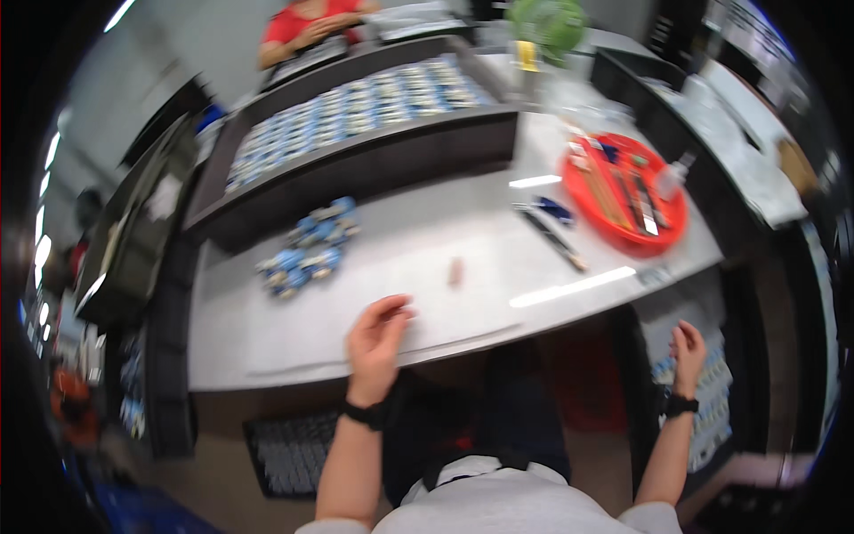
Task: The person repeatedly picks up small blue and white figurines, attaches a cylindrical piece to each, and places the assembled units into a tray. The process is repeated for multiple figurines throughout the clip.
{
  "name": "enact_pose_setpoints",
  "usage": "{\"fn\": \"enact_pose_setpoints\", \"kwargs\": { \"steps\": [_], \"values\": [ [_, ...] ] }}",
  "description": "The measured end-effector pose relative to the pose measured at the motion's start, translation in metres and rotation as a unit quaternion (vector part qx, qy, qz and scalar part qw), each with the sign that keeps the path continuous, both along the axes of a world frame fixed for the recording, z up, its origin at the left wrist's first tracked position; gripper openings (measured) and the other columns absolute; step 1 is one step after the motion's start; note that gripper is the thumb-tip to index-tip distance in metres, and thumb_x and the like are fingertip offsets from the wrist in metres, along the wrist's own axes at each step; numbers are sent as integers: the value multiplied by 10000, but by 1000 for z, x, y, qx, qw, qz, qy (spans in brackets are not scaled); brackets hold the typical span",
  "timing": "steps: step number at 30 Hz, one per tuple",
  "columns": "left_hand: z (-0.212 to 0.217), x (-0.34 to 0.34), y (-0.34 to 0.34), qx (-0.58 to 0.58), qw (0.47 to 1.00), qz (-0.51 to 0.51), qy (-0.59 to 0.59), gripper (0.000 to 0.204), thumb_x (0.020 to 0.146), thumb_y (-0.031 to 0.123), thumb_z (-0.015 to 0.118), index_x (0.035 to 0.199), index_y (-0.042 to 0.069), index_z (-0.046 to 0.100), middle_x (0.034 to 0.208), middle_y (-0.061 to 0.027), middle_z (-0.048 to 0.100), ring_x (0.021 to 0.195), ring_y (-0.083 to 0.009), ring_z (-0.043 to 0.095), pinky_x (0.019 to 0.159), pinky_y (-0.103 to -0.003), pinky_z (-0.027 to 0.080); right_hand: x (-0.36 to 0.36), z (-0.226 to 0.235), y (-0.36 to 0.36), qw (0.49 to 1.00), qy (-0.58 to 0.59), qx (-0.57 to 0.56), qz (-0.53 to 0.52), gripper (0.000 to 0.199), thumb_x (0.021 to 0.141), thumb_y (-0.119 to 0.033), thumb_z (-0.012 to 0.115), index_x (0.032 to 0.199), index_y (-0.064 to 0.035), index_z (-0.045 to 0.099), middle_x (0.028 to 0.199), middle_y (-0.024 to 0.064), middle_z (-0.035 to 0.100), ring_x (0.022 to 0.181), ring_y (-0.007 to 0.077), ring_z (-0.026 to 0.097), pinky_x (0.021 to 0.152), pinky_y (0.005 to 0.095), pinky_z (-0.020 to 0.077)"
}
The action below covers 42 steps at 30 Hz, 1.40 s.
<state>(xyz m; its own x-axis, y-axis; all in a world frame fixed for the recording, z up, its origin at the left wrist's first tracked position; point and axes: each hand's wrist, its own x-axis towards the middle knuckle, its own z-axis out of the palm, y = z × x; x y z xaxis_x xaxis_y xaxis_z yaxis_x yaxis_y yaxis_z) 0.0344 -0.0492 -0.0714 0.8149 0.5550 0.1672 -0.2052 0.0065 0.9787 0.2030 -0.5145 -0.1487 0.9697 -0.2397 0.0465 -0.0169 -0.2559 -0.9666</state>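
Observation:
My left hand (375,345) hovers over the near edge of the white table (418,214), fingers loosely curved and the thumb apart from them. Nothing shows in it. Beyond it, to the left, is a cluster of small blue and whitish parts (307,249). A small pinkish-brown piece (456,272), blurred, lies ahead and right of that hand. Off the table's right side, my right hand (688,351) is half curled with finger and thumb apart, above a tray of blue and whitish parts (712,400). I see nothing held there either.
A dark tray (356,160) with rows of similar parts spans the table's back. At right stands a red round tray (672,227) of tools, beside a dark pen-like tool (547,236) and a dark blue item (556,210). Across the table sits a person in red (289,27).

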Motion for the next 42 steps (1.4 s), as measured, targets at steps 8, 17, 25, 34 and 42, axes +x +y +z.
{"fn": "enact_pose_setpoints", "kwargs": {
  "steps": [8,17,25,34,42],
  "values": [
    [8,-2,-6,32,998,-34,-30,231,853,-51,534,1076,-15,580,1047,-77,604,931,-128,583,835,-244,466,-68,88,249,889,24,218,403,144,833,-51,611,971,-10,603,745,16,587,600,52,506,512,167,381],
    [89,-11,75,443,896,24,-2,213,766,10,642,977,2,618,974,-145,630,916,-277,607,807,-323,469,-86,93,362,812,15,220,541,163,817,-24,641,976,2,617,844,7,622,745,50,563,653,179,445],
    [72,-5,176,542,774,48,322,288,751,48,607,1033,94,648,952,-84,634,1023,-284,528,896,-426,368,-89,81,369,820,-63,151,548,146,805,-35,642,945,3,630,811,37,628,735,74,581,643,199,457],
    [77,-13,97,243,969,33,16,313,860,10,559,1173,20,569,976,-48,619,853,-119,581,748,-236,470,-85,81,365,819,-60,154,549,225,823,-59,636,1036,4,599,865,57,630,781,95,592,690,216,475],
    [24,-2,35,-173,984,-32,-9,348,919,107,524,1252,14,483,1072,-67,595,932,-127,580,820,-282,492,-86,95,364,798,43,202,566,370,885,-90,571,1233,-5,479,982,91,620,868,129,599,727,240,487]
  ]
}}
